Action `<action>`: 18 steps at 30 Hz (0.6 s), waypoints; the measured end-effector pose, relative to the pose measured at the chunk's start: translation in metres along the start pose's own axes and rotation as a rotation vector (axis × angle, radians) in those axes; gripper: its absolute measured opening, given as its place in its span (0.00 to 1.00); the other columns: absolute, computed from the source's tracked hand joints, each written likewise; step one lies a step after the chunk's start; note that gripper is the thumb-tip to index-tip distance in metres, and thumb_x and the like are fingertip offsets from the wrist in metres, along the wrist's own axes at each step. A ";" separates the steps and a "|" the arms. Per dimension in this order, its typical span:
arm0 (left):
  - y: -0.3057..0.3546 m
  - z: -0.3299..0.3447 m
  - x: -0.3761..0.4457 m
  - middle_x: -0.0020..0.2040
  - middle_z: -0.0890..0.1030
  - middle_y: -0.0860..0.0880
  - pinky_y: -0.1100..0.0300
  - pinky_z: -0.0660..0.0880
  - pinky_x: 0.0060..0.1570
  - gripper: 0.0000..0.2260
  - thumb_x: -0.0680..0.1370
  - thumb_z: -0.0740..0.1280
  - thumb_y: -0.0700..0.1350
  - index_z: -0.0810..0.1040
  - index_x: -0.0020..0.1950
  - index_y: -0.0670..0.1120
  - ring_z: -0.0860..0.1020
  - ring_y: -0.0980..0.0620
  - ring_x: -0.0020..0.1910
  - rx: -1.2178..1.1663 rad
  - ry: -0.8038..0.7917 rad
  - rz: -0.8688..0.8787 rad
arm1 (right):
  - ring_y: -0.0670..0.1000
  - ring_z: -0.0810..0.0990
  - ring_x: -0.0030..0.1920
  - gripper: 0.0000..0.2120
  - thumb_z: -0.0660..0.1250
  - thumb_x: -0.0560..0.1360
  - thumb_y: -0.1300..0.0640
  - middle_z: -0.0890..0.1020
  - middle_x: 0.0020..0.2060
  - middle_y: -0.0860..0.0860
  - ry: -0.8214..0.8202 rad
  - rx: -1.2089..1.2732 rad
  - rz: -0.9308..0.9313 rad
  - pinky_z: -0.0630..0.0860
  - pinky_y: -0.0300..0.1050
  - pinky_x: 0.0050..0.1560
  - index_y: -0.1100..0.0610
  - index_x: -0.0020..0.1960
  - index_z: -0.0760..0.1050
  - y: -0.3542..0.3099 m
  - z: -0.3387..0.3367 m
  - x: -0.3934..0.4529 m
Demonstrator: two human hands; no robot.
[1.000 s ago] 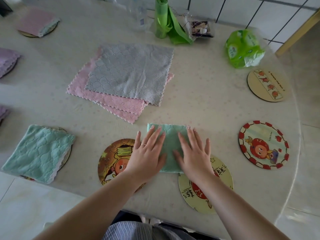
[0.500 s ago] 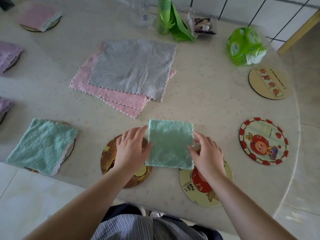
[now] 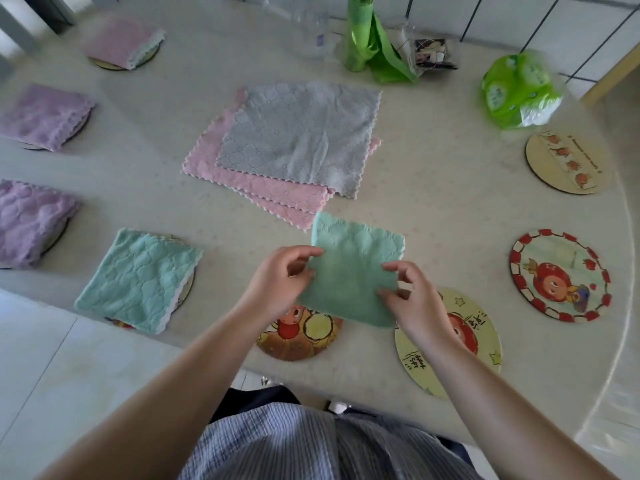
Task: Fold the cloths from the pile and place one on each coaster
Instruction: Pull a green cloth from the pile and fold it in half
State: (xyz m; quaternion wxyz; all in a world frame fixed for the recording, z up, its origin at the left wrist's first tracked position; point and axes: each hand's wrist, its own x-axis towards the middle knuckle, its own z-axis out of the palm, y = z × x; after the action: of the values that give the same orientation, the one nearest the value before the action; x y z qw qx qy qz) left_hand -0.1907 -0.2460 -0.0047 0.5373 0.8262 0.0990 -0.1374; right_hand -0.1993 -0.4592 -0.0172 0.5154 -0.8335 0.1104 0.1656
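Pinching the folded green cloth (image 3: 349, 275) by its side edges at lower centre, left hand (image 3: 277, 282) and right hand (image 3: 415, 303) both closed on it, lifted just above and between two bare coasters, brown coaster (image 3: 301, 336) nearer left, yellow coaster (image 3: 460, 344) nearer right.

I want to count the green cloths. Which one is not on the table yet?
The folded green cloth held between the left hand and right hand. The other green cloth already lies on a coaster at the left.
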 end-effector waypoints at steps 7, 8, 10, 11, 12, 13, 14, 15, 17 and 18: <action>-0.042 -0.059 -0.035 0.55 0.78 0.54 0.61 0.73 0.56 0.16 0.75 0.67 0.38 0.76 0.52 0.60 0.76 0.59 0.54 0.075 -0.030 -0.024 | 0.47 0.78 0.52 0.14 0.70 0.71 0.60 0.76 0.55 0.46 -0.185 0.079 0.039 0.77 0.37 0.49 0.43 0.51 0.75 -0.003 0.066 -0.032; -0.048 -0.060 -0.036 0.55 0.78 0.54 0.61 0.73 0.57 0.15 0.75 0.67 0.38 0.76 0.52 0.59 0.76 0.59 0.54 0.081 -0.035 -0.026 | 0.46 0.77 0.51 0.15 0.70 0.72 0.60 0.74 0.55 0.44 -0.181 0.009 0.022 0.75 0.34 0.50 0.44 0.53 0.75 -0.003 0.070 -0.034; -0.059 -0.061 -0.037 0.54 0.77 0.55 0.66 0.73 0.56 0.15 0.75 0.67 0.37 0.76 0.52 0.57 0.76 0.62 0.52 0.085 -0.040 -0.016 | 0.45 0.76 0.49 0.16 0.70 0.72 0.59 0.72 0.53 0.40 -0.172 -0.093 -0.015 0.72 0.28 0.48 0.45 0.57 0.74 -0.003 0.075 -0.037; -0.063 -0.061 -0.037 0.53 0.76 0.56 0.70 0.72 0.55 0.15 0.75 0.67 0.36 0.76 0.52 0.57 0.75 0.64 0.52 0.082 -0.038 -0.005 | 0.44 0.76 0.49 0.17 0.70 0.72 0.59 0.71 0.53 0.39 -0.166 -0.121 -0.030 0.70 0.24 0.47 0.46 0.59 0.74 -0.003 0.076 -0.039; -0.066 -0.061 -0.037 0.53 0.76 0.56 0.73 0.71 0.53 0.15 0.75 0.67 0.36 0.76 0.52 0.57 0.75 0.64 0.51 0.077 -0.038 0.006 | 0.43 0.75 0.50 0.18 0.69 0.72 0.59 0.70 0.53 0.39 -0.158 -0.143 -0.036 0.67 0.21 0.48 0.46 0.60 0.74 -0.003 0.078 -0.040; -0.069 -0.060 -0.036 0.53 0.76 0.56 0.73 0.72 0.54 0.16 0.75 0.67 0.35 0.76 0.52 0.56 0.75 0.64 0.51 0.072 -0.043 0.018 | 0.42 0.75 0.52 0.19 0.69 0.72 0.59 0.69 0.55 0.39 -0.148 -0.160 -0.043 0.66 0.21 0.49 0.45 0.60 0.73 -0.002 0.078 -0.040; -0.072 -0.060 -0.034 0.52 0.76 0.56 0.71 0.72 0.55 0.16 0.74 0.67 0.35 0.76 0.52 0.56 0.75 0.64 0.51 0.078 -0.057 0.028 | 0.42 0.75 0.53 0.19 0.69 0.72 0.59 0.69 0.57 0.40 -0.139 -0.182 -0.048 0.66 0.23 0.52 0.45 0.61 0.73 -0.002 0.079 -0.040; -0.074 -0.060 -0.033 0.52 0.75 0.56 0.67 0.73 0.56 0.15 0.74 0.67 0.35 0.76 0.53 0.55 0.75 0.63 0.51 0.103 -0.076 0.035 | 0.42 0.75 0.53 0.20 0.69 0.73 0.58 0.69 0.59 0.42 -0.137 -0.209 -0.049 0.68 0.27 0.56 0.45 0.62 0.72 -0.002 0.080 -0.040; -0.078 -0.061 -0.031 0.52 0.73 0.55 0.60 0.74 0.57 0.14 0.74 0.68 0.36 0.78 0.55 0.51 0.74 0.59 0.51 0.217 -0.098 0.052 | 0.44 0.73 0.56 0.21 0.69 0.73 0.55 0.66 0.64 0.45 -0.123 -0.316 -0.059 0.69 0.39 0.64 0.45 0.65 0.71 -0.002 0.081 -0.042; -0.080 -0.063 -0.031 0.54 0.73 0.53 0.57 0.73 0.58 0.15 0.73 0.68 0.37 0.78 0.57 0.50 0.73 0.55 0.53 0.333 -0.082 0.109 | 0.45 0.70 0.61 0.23 0.69 0.73 0.53 0.63 0.67 0.48 -0.100 -0.410 -0.088 0.66 0.44 0.68 0.45 0.66 0.69 -0.002 0.081 -0.043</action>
State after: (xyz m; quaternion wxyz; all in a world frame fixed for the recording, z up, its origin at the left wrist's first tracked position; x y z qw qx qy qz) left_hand -0.2368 -0.1570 -0.0388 0.4030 0.9017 0.0081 -0.1564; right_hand -0.2513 -0.3848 -0.0324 0.3468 -0.9156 0.0119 0.2030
